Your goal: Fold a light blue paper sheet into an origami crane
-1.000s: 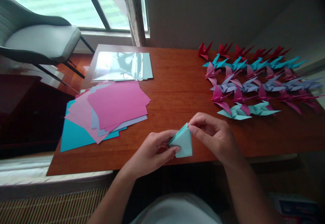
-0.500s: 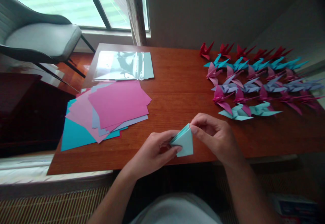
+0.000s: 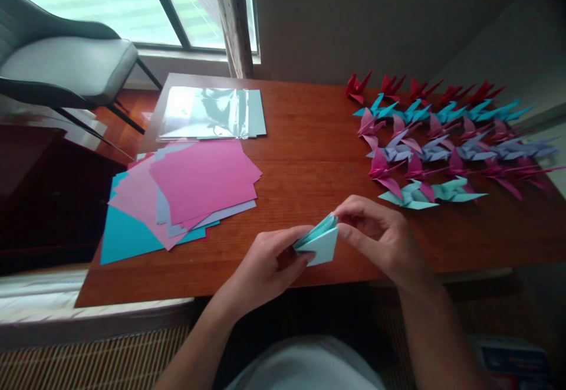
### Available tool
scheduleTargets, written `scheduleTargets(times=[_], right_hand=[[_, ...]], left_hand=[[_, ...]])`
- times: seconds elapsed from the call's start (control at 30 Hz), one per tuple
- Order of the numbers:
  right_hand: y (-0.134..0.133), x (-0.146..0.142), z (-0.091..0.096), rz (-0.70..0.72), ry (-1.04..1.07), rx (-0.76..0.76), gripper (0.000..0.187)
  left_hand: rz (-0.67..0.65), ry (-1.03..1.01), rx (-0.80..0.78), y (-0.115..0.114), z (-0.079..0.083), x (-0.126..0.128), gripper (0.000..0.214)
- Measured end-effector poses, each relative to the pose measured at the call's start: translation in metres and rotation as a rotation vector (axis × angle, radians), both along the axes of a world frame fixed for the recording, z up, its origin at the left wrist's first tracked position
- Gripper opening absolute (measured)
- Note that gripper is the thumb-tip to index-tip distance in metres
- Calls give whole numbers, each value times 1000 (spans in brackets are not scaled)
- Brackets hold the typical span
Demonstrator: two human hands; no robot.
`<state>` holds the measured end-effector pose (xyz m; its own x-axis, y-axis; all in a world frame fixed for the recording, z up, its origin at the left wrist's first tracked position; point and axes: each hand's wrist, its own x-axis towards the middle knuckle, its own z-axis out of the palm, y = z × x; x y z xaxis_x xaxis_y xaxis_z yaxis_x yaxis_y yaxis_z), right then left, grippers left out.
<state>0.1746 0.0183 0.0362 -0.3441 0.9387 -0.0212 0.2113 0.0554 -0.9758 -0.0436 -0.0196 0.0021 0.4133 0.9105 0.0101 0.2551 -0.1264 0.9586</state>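
Observation:
A folded piece of light teal paper [image 3: 322, 241] is held just above the near edge of the wooden table [image 3: 309, 142]. My left hand [image 3: 269, 263] pinches its left corner between thumb and fingers. My right hand [image 3: 380, 233] pinches its upper right corner, fingers curled. The paper is a layered triangle, tilted with its top edge leaning right.
A loose stack of pink, lilac and teal paper sheets [image 3: 186, 192] lies at the left. A clear plastic sleeve [image 3: 212, 114] sits behind it. Several rows of finished paper cranes [image 3: 442, 136] in red, teal, pink and lilac fill the right. A grey chair [image 3: 66, 71] stands by the window.
Between my hands the folded paper has tipped flatter, its upper corner swinging to the right. Both hands keep their grip in about the same place.

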Motion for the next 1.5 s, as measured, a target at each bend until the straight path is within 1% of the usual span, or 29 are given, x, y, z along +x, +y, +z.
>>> scheduleTargets(times=[0.1, 0.27, 0.6, 0.73, 0.9, 1.07, 1.3, 1.5], right_hand=[[-1, 0, -1, -6, -3, -9, 7], [-2, -1, -1, 10, 7, 9, 8], [-2, -1, -2, -2, -43, 143, 7], [-1, 0, -1, 33, -57, 185, 3], [3, 4, 5, 101, -105, 206, 4], [6, 6, 9, 120, -161, 241, 2], [9, 7, 6, 128, -164, 243, 3], [9, 5, 5, 113, -168, 257, 7]], left_hand=[[-1, 1, 16, 0, 0, 1, 20], [-6, 14, 12, 0, -1, 2, 25], [-17, 23, -1, -1, -3, 2, 28], [-27, 20, 5, 0, -3, 2, 29], [-50, 16, -13, 0, -3, 2, 29], [-53, 31, -21, 0, -3, 2, 30], [-53, 13, 9, 0, -2, 3, 34], [-51, 35, 15, -1, -3, 3, 31]])
